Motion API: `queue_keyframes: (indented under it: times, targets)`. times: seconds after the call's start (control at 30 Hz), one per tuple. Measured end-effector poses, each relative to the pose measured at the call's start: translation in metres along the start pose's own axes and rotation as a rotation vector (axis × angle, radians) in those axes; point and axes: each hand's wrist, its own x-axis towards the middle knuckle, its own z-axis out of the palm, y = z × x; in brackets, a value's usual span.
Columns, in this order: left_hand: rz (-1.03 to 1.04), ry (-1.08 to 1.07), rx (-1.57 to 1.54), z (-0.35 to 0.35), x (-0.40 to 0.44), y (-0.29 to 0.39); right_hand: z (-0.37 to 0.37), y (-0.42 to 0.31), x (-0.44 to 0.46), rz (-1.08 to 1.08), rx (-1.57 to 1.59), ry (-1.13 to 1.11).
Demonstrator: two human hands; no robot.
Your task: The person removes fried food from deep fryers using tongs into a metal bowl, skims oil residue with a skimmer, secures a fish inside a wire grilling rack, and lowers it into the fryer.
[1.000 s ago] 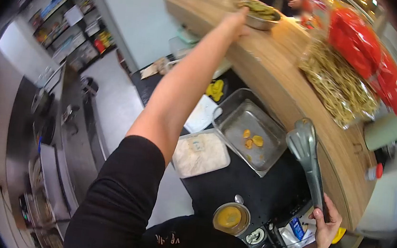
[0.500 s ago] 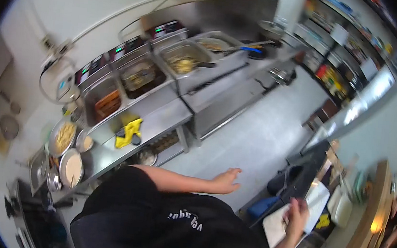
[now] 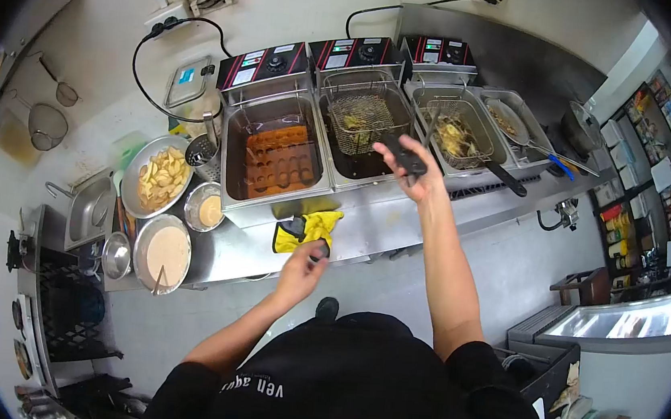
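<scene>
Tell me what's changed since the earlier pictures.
The wearer has turned to the fryers. The right hand let go of the tongs and now grips a black basket handle; the left hand left the bowl and is near the yellow cloth, which stayed on the steel bench.

The fry basket (image 3: 364, 123) is silver-grey, with a criss-cross wire pattern like lots of tiny squares, and its long handle (image 3: 394, 150) is black. The cloth (image 3: 321, 224) is bright yellow with dark grey patches. The oil on the left (image 3: 262, 178) is orange-brown, with dark curvy loops showing in it. The fryer control boxes (image 3: 264, 67) are black with red lines and white labels. The potato pieces (image 3: 162, 181) are pale yellow. The batter (image 3: 167, 250) is a plain pinkish cream. One tool handle (image 3: 562, 167) is bright blue. The shirt (image 3: 368, 374) is black with white letters. The counter (image 3: 247, 249) is shiny silver, and the floor (image 3: 508, 258) is light grey.
</scene>
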Motion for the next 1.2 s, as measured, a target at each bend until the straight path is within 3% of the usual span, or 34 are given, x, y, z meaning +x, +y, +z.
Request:
queue_keyframes:
  times: [0.03,0.1,0.17,0.3,0.47,0.53,0.57,0.63,0.7,0.8,0.9,1.07,1.1,1.2]
  targets:
    - [-0.089,-0.002,0.034,-0.01,-0.001,-0.008,0.009,0.005,0.001,0.097,0.129,-0.093]
    - [-0.191,-0.028,0.075,-0.013,-0.004,-0.012,0.01,0.014,-0.005,0.034,0.09,-0.056]
    - [-0.234,-0.013,-0.021,-0.011,0.004,-0.006,0.002,0.014,-0.013,-0.046,-0.034,-0.154]
    - [-0.156,-0.026,-0.052,0.01,0.033,0.027,0.02,-0.004,-0.077,-0.144,-0.183,-0.021]
    - [0.074,-0.342,0.003,0.054,0.066,0.056,0.01,-0.025,-0.164,-0.251,-0.085,-0.035]
    - [0.071,-0.475,-0.053,0.076,0.073,0.057,0.005,-0.015,-0.216,-0.294,-0.092,0.0]
    - [0.068,-0.628,-0.151,0.105,0.073,0.071,-0.01,0.006,-0.284,-0.414,-0.085,0.157]
    - [0.095,-0.865,-0.214,0.143,0.067,0.054,-0.014,0.044,-0.351,-0.577,0.038,0.187]
    - [0.027,-1.04,-0.256,0.178,0.058,0.053,-0.011,0.093,-0.411,-0.709,0.097,0.395]
    - [0.248,-1.255,-0.217,0.214,0.024,0.082,0.011,0.184,-0.48,-0.987,0.206,0.754]
    - [0.379,-1.384,-0.157,0.242,-0.015,0.111,0.039,0.254,-0.541,-1.042,0.225,1.261]
    - [0.575,-1.55,-0.144,0.267,-0.092,0.146,0.042,0.348,-0.617,-1.044,0.234,1.783]
    - [0.621,-1.577,-0.143,0.27,-0.108,0.15,0.035,0.366,-0.631,-1.052,0.242,1.786]
    - [0.654,-1.589,-0.076,0.276,-0.156,0.156,-0.015,0.442,-0.683,-0.961,0.142,2.184]
